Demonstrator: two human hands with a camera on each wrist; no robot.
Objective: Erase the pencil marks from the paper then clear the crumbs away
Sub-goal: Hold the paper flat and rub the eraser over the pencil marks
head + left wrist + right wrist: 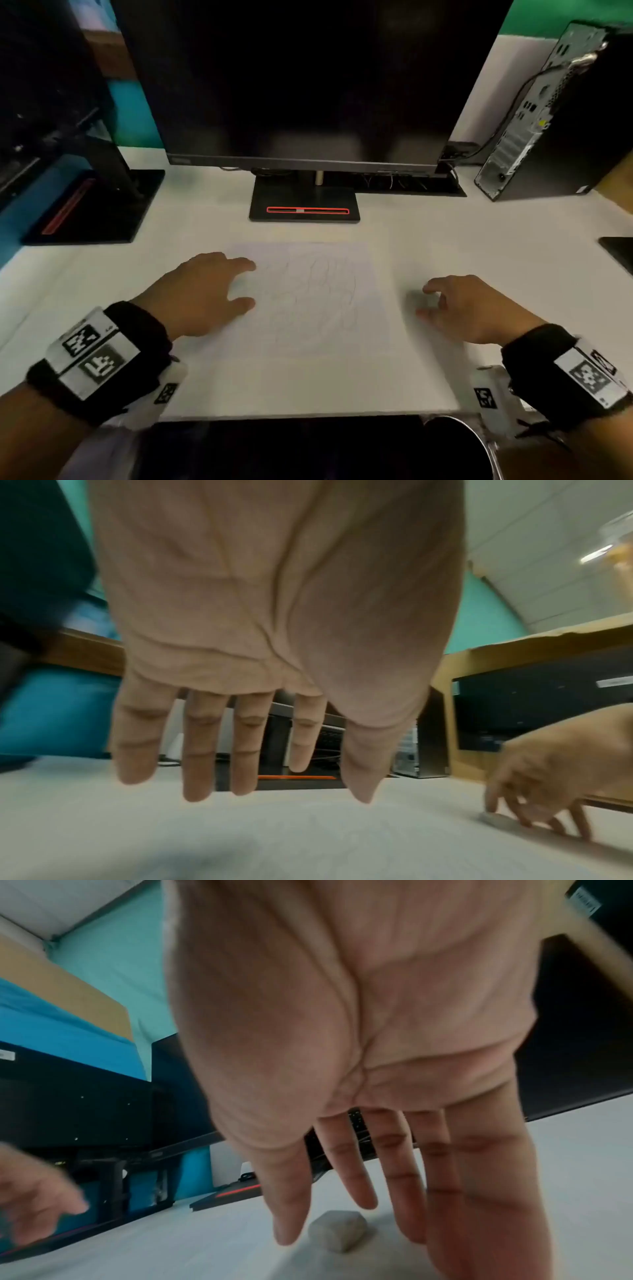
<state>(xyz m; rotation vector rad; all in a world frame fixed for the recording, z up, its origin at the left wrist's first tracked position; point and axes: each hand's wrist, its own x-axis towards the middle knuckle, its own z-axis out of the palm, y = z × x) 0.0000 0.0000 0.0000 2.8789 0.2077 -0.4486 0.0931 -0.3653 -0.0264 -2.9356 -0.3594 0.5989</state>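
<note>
A white sheet of paper (308,294) with faint pencil scribbles lies flat on the white desk (445,226) in front of me. My left hand (247,284) hovers at the paper's left edge, its fingers (202,750) straight and spread, holding nothing. A small grey eraser (337,1230) lies on the desk just right of the paper. My right hand (424,300) reaches down over it, thumb on one side and fingers on the other. In the right wrist view the eraser sits free between them, not gripped. The left wrist view shows the eraser (493,818) beneath the right fingertips.
A dark monitor (308,85) stands behind the paper on a black base (305,205). A second monitor stand (92,205) is at the left. A black PC tower (555,120) stands at the back right. A dark object (620,253) sits at the right edge.
</note>
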